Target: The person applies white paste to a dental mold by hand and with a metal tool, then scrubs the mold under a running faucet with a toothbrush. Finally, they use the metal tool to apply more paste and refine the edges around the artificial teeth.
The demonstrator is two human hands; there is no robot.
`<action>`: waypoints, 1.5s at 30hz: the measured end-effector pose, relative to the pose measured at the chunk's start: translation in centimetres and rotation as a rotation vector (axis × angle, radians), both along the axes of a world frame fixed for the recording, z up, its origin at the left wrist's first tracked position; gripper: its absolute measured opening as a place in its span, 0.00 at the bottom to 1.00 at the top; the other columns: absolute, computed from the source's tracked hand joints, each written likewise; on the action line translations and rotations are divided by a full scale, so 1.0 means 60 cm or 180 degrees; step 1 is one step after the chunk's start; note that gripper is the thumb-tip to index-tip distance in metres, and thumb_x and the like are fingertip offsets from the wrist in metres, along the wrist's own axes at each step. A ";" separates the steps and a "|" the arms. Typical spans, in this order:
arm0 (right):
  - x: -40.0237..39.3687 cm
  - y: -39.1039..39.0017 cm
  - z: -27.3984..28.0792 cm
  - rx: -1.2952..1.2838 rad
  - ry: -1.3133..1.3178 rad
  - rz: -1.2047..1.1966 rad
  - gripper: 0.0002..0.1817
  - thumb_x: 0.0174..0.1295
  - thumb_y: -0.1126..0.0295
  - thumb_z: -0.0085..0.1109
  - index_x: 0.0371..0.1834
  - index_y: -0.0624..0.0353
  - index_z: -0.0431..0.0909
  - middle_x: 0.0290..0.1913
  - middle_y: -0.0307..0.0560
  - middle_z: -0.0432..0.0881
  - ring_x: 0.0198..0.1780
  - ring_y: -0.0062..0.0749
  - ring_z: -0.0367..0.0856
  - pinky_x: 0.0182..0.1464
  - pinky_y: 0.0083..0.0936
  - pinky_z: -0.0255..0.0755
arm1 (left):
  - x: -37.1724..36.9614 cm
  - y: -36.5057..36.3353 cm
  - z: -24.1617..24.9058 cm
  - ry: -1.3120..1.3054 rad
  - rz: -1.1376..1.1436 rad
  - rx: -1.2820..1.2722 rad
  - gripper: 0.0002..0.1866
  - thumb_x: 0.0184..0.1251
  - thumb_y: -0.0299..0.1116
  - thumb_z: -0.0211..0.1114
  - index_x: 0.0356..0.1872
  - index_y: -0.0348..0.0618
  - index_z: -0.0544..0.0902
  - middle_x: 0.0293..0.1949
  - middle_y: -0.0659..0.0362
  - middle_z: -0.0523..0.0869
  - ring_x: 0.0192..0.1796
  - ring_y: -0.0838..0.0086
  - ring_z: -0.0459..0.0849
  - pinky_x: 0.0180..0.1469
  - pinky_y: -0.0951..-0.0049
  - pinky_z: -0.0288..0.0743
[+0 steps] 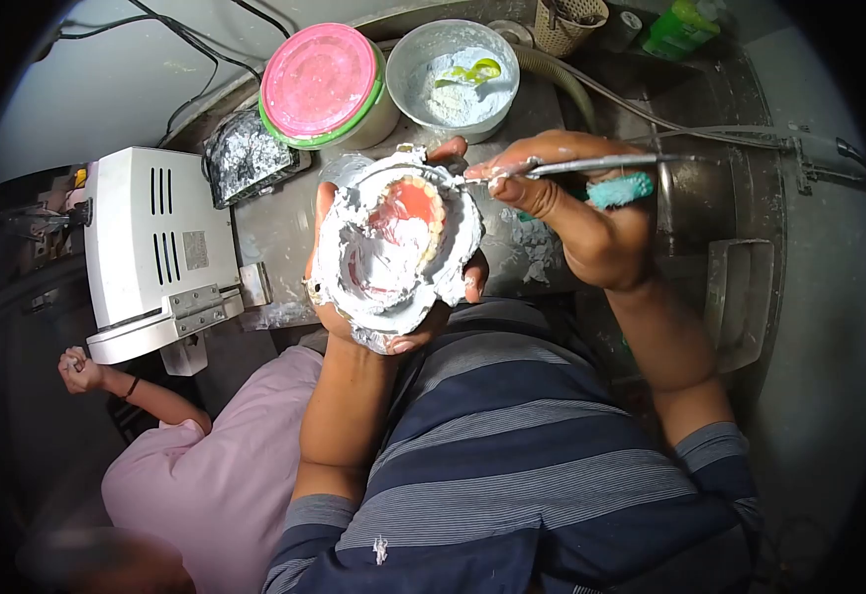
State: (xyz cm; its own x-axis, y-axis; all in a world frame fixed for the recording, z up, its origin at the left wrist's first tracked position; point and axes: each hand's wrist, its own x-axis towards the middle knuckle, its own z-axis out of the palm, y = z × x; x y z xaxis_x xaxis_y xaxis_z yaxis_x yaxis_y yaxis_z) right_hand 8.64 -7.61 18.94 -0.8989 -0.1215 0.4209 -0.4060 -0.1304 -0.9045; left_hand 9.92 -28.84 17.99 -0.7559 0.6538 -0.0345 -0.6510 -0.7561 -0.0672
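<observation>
My left hand (332, 315) is wrapped round a denture flask (377, 340) from below, its fingertips showing at the far and right rim. White plaster (464, 238) fills the flask, and its edges are ragged. Set in the plaster is a denture (437, 213) with cream teeth and a pink-red base, partly smeared with white. In my closed right hand (591, 233) is a thin metal carving tool (601, 163), its tip at the flask's right rim. A brush with teal bristles (621, 190) is also tucked in that hand.
Behind the flask stand a bucket with a pink lid (319, 81) and a grey bowl of white powder (453, 74). A white machine (160, 238) is at the left. A person in a pink shirt (230, 445) is close on my left. At the right is a sink (695, 213).
</observation>
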 end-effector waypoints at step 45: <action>0.043 -0.062 -0.039 -0.1397 -0.1748 -0.0407 0.08 0.70 0.74 0.69 0.46 0.69 0.86 0.41 0.49 0.92 0.43 0.24 0.88 0.46 0.20 0.79 | -0.015 0.002 -0.035 0.1012 0.1548 -0.1554 0.53 0.72 0.78 0.39 0.75 0.34 0.66 0.55 0.31 0.83 0.43 0.50 0.90 0.30 0.63 0.87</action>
State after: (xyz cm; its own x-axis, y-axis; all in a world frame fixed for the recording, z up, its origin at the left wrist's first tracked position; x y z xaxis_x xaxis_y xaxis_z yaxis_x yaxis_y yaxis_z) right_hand 11.24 -11.31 16.62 -0.9910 0.0759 -0.1107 0.0567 -0.5111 -0.8577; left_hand 8.99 -28.73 15.86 -0.9770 0.2108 0.0332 -0.1688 -0.8587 0.4839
